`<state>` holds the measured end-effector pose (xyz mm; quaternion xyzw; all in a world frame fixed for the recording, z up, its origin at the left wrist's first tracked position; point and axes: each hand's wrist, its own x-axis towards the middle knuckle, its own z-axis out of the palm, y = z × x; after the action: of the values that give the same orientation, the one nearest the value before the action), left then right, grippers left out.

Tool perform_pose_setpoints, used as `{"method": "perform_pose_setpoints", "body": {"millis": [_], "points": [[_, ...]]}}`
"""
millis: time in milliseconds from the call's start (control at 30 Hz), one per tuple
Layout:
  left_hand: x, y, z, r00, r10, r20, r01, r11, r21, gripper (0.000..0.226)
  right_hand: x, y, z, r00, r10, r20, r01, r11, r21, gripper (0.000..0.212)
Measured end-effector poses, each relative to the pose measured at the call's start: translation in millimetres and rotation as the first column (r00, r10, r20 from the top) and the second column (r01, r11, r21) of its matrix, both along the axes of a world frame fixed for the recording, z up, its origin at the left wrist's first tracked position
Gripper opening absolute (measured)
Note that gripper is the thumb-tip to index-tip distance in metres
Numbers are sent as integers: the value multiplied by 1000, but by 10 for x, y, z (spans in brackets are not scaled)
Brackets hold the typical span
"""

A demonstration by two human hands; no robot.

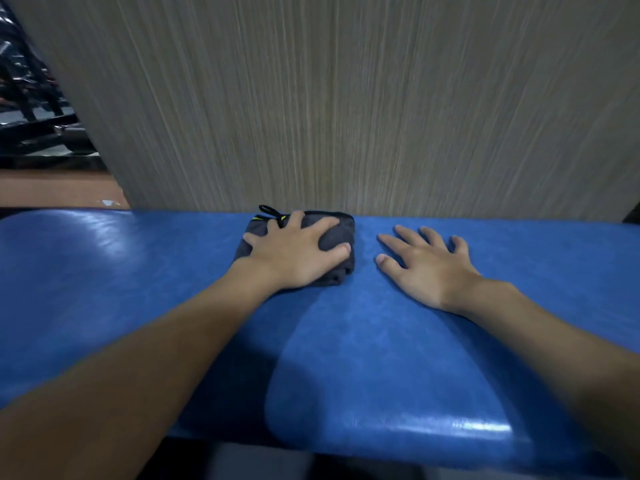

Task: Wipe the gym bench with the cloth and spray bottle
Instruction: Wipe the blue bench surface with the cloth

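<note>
A wall panel (pixel 346 98) with a pale vertical wood grain fills the background, its lines blurred. At its left edge there is a slice of dim room with dark metal gym frames (pixel 34 116) and a strip of reddish-brown floor (pixel 52 188).

In front of the panel a gym bench (pixel 104 271) padded in glossy blue vinyl runs across the whole width of the view. Light glints off it at the upper left and along the near edge.

A dark grey cloth (pixel 341 225), folded into a thick pad, lies on the bench top near the far edge, just in front of the panel and a little left of centre. A thin black hanging loop (pixel 270 211) with a touch of yellow sticks out from its far left corner.

The left hand (pixel 294 254) lies palm down on the cloth with its fingers spread and fairly straight, pressing on it. The fabric bulges up between thumb and forefinger, and the thumb lies along the cloth's right side.

The right hand (pixel 426 268) rests flat on the bare vinyl just right of the cloth, without touching it. Its fingers are splayed and it holds nothing. Both bare forearms reach in from the near corners, and their shadow darkens the vinyl between them.
</note>
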<state>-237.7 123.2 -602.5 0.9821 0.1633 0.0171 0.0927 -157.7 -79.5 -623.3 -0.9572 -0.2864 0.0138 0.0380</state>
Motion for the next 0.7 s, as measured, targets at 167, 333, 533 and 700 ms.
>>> {"method": "perform_pose_setpoints", "body": {"millis": [167, 333, 533, 700], "points": [[413, 125, 35, 1000, 25, -9, -25, 1000, 10, 62, 19, -3, -21, 1000, 2, -6, -2, 1000, 10, 62], [310, 111, -9, 1000, 9, 12, -9, 999, 34, 62, 13, -5, -17, 1000, -2, -10, 2, 1000, 23, 62], [-276, -74, -47, 999, -29, 28, 28, 999, 43, 60, -22, -11, 25, 999, -18, -35, 19, 999, 34, 60], [-979, -291, -56, 998, -36, 61, 32, 998, 59, 60, -77, -20, 79, 999, -27, -47, 28, 999, 29, 59]]}}
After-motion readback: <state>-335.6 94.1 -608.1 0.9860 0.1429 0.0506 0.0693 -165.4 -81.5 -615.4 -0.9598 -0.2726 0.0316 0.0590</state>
